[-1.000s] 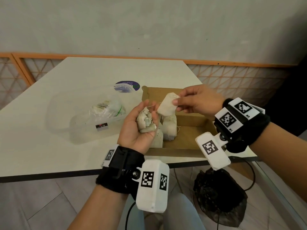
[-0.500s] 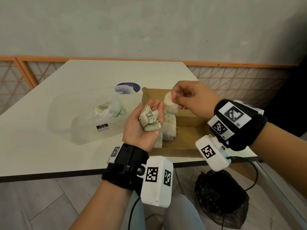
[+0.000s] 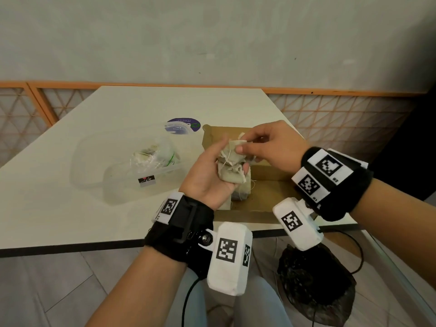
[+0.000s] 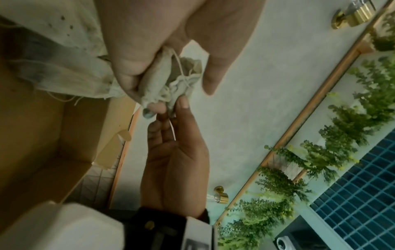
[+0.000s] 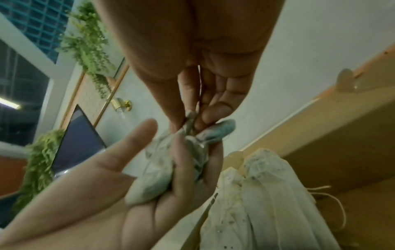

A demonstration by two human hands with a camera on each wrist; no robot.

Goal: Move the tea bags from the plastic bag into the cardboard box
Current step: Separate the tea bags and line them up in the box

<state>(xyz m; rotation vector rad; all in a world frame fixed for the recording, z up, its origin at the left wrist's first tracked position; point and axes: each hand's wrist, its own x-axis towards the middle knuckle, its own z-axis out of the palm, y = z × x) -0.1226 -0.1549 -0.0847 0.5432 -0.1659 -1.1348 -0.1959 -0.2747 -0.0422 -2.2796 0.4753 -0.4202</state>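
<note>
My left hand (image 3: 213, 172) is palm up over the near left corner of the open cardboard box (image 3: 269, 197). Its fingers curl round a bunch of crumpled beige tea bags (image 3: 232, 169). My right hand (image 3: 266, 147) reaches in from the right and pinches the top tea bag (image 3: 237, 145) of that bunch between thumb and fingers. The left wrist view shows the pinch on the bunch (image 4: 171, 81), and the right wrist view shows the same bunch (image 5: 162, 170). More tea bags (image 3: 241, 193) stand in the box. The clear plastic bag (image 3: 154, 158), with tea bags inside, lies to the left.
The plastic bag rests in a clear plastic tub (image 3: 122, 182) on the white table (image 3: 70, 208). A round purple lid (image 3: 182, 125) lies behind the box. The table's front edge runs just below my wrists. A black bag (image 3: 316, 286) sits on the floor.
My right hand, which had lifted a tea bag up and away from the bunch, is back down at my left palm and pinches the top of the bunch. The left hand has shifted slightly.
</note>
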